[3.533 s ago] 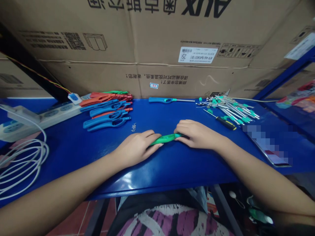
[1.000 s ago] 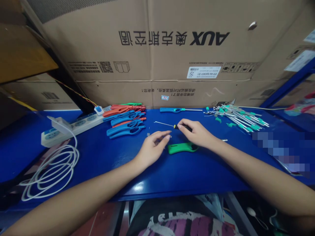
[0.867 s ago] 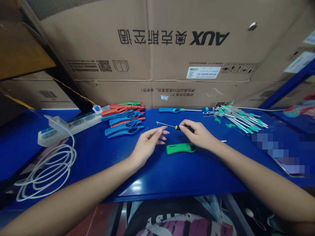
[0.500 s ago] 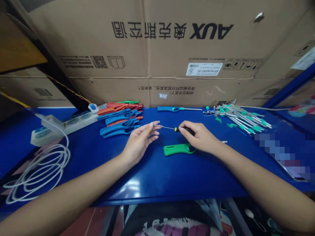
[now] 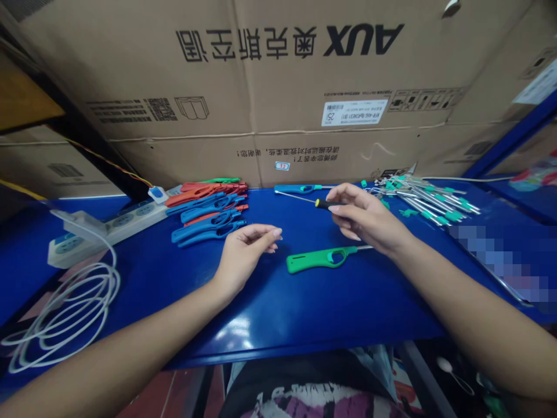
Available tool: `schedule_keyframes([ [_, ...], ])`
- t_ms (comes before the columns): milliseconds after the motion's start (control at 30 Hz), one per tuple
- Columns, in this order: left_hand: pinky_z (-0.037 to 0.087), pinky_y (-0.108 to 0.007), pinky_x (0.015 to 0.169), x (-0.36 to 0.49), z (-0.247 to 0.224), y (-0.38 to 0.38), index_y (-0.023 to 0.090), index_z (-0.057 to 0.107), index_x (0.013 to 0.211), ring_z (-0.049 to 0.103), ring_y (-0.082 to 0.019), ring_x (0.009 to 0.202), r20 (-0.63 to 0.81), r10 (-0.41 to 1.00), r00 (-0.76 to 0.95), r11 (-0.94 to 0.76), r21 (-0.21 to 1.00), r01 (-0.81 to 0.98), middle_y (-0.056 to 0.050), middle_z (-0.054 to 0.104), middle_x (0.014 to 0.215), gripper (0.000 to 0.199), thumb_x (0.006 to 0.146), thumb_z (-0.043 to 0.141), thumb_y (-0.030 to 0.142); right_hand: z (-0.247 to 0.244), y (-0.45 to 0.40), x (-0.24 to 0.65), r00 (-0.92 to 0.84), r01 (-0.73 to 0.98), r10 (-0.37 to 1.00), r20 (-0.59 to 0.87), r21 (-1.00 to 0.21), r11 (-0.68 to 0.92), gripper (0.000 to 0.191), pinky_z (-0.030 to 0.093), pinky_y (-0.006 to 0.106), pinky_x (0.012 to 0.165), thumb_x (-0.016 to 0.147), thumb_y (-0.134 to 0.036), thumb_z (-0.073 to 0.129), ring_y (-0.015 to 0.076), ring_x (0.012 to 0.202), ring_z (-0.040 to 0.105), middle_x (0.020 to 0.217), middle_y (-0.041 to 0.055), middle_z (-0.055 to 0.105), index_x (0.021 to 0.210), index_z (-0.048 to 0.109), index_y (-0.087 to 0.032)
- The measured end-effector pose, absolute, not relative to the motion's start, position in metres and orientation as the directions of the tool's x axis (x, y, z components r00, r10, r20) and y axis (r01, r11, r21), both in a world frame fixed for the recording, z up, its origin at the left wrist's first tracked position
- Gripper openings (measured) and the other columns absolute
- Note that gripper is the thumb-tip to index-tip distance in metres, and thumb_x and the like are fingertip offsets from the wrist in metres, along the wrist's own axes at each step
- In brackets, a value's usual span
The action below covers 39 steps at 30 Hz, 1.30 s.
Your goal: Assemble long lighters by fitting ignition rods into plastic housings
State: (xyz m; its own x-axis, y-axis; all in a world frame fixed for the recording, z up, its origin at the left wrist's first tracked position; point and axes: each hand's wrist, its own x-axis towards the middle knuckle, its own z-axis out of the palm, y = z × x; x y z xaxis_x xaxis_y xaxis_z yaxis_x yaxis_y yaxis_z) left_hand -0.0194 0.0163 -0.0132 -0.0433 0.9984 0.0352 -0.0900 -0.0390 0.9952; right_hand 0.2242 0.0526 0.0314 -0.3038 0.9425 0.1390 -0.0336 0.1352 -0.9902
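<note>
Screwdriver (image 5: 324, 204), just one, gripped in my right hand (image 5: 372, 217); whether my pinched left hand (image 5: 243, 249) holds anything, I can't tell. One green lighter (image 5: 307, 260) lies on the blue table (image 5: 278, 319), cardboard (image 5: 278, 81) behind.

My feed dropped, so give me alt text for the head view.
The right hand holds a screwdriver; the left hand pinches its fingertips together. A green lighter lies on a blue table, casings and metal rods beyond.

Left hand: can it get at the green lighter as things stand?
Likely yes: the left hand is just left of the green lighter, with only bare table between them.
</note>
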Motion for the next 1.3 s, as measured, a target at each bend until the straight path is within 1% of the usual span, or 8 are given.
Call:
schedule_keyframes([
  [133,0.056,-0.026,0.062,-0.015,-0.016,0.008,0.016,0.082,0.087,0.066,-0.015,0.062,0.052,0.995,0.085,-0.056,0.997,0.05,-0.005,0.076,0.074,0.025,0.073,0.085,0.037,0.034,0.055,0.226,-0.171,-0.058,0.969,0.177,-0.984,0.17,0.028,0.037,0.021,0.036,0.075,-0.035,0.083,0.0061,0.043,0.042,0.061,-0.0054,0.053,0.09,0.065,-0.019],
  [233,0.056,-0.027,0.064,-0.014,-0.016,0.002,0.018,0.083,0.089,0.069,-0.017,0.069,0.139,0.972,0.192,-0.173,0.969,0.174,-0.006,0.077,0.081,0.017,0.079,0.08,0.032,0.033,0.056,0.223,-0.041,-0.12,0.959,0.281,-0.954,0.275,0.032,0.041,0.021,0.036,0.075,-0.042,0.083,0.0052,0.046,0.044,0.08,0.0008,0.064,0.087,0.065,-0.02],
  [300,0.056,-0.027,0.067,-0.014,-0.016,-0.001,0.02,0.083,0.087,0.071,-0.018,0.073,0.212,0.944,0.254,-0.275,0.929,0.246,-0.006,0.078,0.085,0.011,0.082,0.079,0.029,0.032,0.054,0.22,-0.023,-0.13,0.949,0.315,-0.942,0.31,0.035,0.041,0.021,0.034,0.079,-0.051,0.078,0.0052,0.045,0.044,0.083,0.0006,0.064,0.085,0.061,-0.022],
  [500,0.053,-0.026,0.066,-0.014,-0.014,-0.008,0.02,0.082,0.087,0.068,-0.016,0.071,0.341,0.863,0.374,-0.471,0.81,0.35,-0.005,0.076,0.082,0.008,0.085,0.078,0.027,0.028,0.04,0.211,-0.138,-0.08,0.924,0.356,-0.934,0.348,0.035,0.036,0.02,0.028,0.087,-0.057,0.069,0.0057,0.038,0.048,0.08,-0.0025,0.064,0.088,0.053,-0.025],
  [733,0.044,-0.023,0.055,-0.014,-0.018,-0.01,0.02,0.082,0.088,0.055,-0.01,0.059,0.391,0.819,0.42,-0.549,0.745,0.378,-0.003,0.069,0.079,0.007,0.084,0.079,0.026,0.027,0.03,0.206,-0.219,-0.035,0.912,0.346,-0.937,0.348,0.036,0.039,0.02,0.028,0.088,-0.057,0.067,0.0065,0.038,0.05,0.08,-0.0023,0.066,0.09,0.051,-0.026],
  [1167,0.041,-0.022,0.056,-0.015,-0.021,-0.012,0.02,0.081,0.085,0.054,-0.008,0.061,0.367,0.808,0.46,-0.562,0.713,0.419,0.001,0.059,0.075,0.005,0.085,0.078,0.024,0.026,0.028,0.207,-0.317,-0.069,0.836,0.449,-0.89,0.451,0.028,0.04,0.019,0.03,0.091,-0.044,0.07,0.0055,0.037,0.052,0.076,-0.003,0.064,0.093,0.055,-0.021],
  [1233,0.041,-0.022,0.057,-0.013,-0.021,-0.013,0.021,0.081,0.085,0.055,-0.009,0.063,0.322,0.81,0.491,-0.551,0.704,0.447,0.001,0.058,0.074,0.005,0.086,0.077,0.025,0.028,0.025,0.205,-0.37,-0.02,0.796,0.479,-0.861,0.508,0.024,0.045,0.019,0.036,0.09,-0.039,0.071,0.0056,0.041,0.054,0.077,-0.0026,0.064,0.1,0.058,-0.021],
  [1300,0.041,-0.023,0.059,-0.012,-0.021,-0.014,0.022,0.081,0.084,0.055,-0.01,0.064,0.285,0.803,0.523,-0.547,0.701,0.457,0.001,0.058,0.073,0.005,0.086,0.077,0.025,0.03,0.021,0.202,-0.417,0.061,0.736,0.533,-0.792,0.608,0.033,0.052,0.021,0.045,0.088,-0.036,0.074,0.0081,0.05,0.059,0.081,-0.0018,0.065,0.114,0.06,-0.022],
])
